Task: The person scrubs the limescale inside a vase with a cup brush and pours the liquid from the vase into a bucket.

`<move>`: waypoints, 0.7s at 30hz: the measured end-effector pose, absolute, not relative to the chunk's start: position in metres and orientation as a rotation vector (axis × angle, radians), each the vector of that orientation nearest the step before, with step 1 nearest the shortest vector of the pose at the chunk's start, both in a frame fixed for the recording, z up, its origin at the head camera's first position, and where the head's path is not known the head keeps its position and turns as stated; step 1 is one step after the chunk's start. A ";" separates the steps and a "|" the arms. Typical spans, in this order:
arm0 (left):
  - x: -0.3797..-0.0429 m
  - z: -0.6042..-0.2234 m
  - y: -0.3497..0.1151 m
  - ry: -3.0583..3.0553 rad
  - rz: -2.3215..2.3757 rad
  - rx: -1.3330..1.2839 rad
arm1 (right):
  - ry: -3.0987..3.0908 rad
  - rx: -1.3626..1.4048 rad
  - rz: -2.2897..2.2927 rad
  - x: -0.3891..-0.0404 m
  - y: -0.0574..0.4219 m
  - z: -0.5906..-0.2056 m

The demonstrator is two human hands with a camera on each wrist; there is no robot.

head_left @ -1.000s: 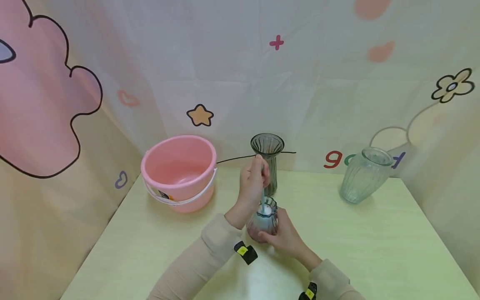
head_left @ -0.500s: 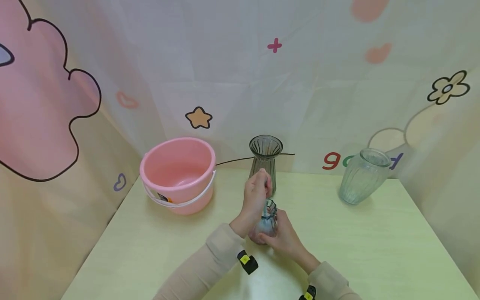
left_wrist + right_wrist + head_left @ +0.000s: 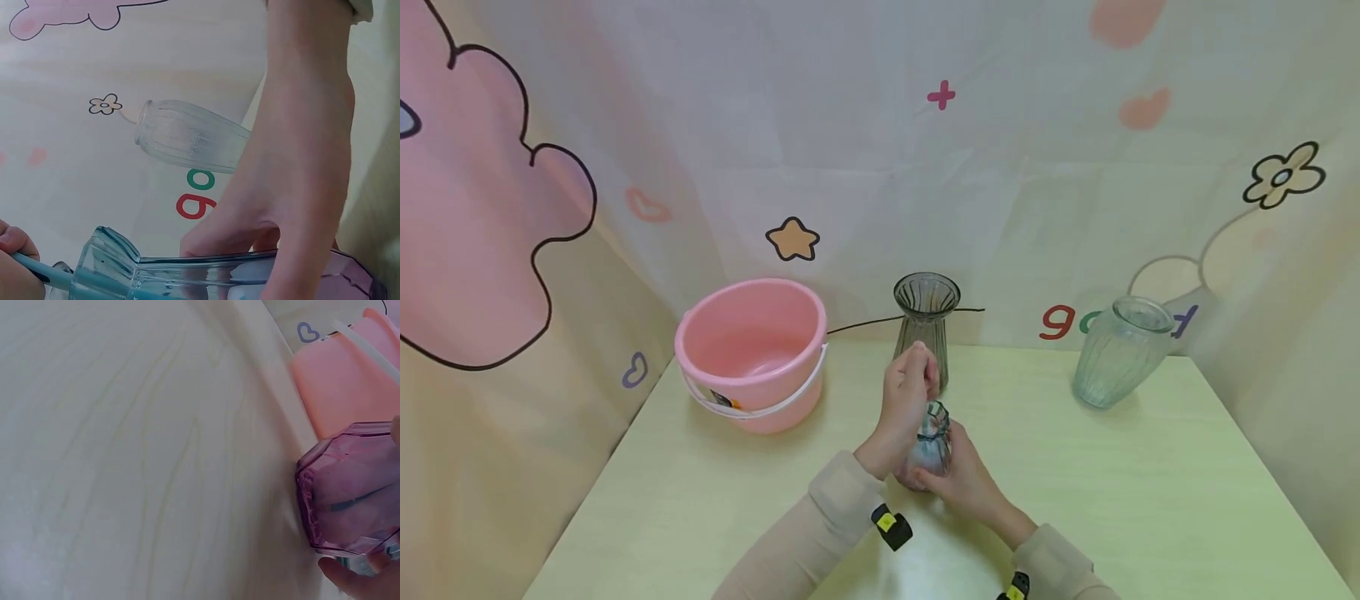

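Observation:
A small glass vase (image 3: pixel 930 458), blue at its ruffled neck and purple toward its base, stands tilted near the middle of the table. My right hand (image 3: pixel 967 479) grips its body from the right side. Above the mouth, my left hand (image 3: pixel 908 396) holds the light-blue handle (image 3: pixel 55 274) of what looks like a bottle brush, its pale head down inside the glass. The left wrist view shows the right hand's fingers wrapped around the vase. In the right wrist view the faceted purple base (image 3: pixel 350 494) faces the camera, with fingertips (image 3: pixel 344 575) beneath it.
Just behind the hands stands a tall grey flared vase (image 3: pixel 927 325). A pink bucket (image 3: pixel 782 408) with a white handle is on the left. Farther right, a clear ribbed vase (image 3: pixel 1116 358) leans by the cloth backdrop (image 3: pixel 850 167).
My left hand has gone down toward the vase mouth, pushing the handle deeper inside, and stays low. My right hand keeps its grip on the vase. The head view has shifted slightly.

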State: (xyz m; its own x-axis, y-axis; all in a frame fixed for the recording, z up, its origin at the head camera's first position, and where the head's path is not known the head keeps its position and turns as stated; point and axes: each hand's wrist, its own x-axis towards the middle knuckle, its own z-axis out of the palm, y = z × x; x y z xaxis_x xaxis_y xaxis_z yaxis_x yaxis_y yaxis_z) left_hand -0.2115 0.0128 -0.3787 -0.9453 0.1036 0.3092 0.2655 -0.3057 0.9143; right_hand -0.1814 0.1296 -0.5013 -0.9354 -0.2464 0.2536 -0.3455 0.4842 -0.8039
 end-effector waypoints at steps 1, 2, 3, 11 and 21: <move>-0.211 -0.379 0.013 -1.783 -2.406 -0.494 | -2.628 0.537 1.494 -0.182 0.130 -0.501; -0.211 -0.379 0.013 -1.782 -2.401 -0.507 | -2.644 0.557 1.522 -0.182 0.131 -0.500; -0.211 -0.379 0.012 -1.779 -2.401 -0.522 | -2.654 0.582 1.542 -0.182 0.132 -0.499; -0.211 -0.379 0.013 -1.761 -2.419 -0.506 | -2.687 0.733 1.520 -0.186 0.141 -0.501; -0.210 -0.359 0.014 -1.780 -2.376 -0.526 | -2.673 0.726 1.443 -0.186 0.140 -0.500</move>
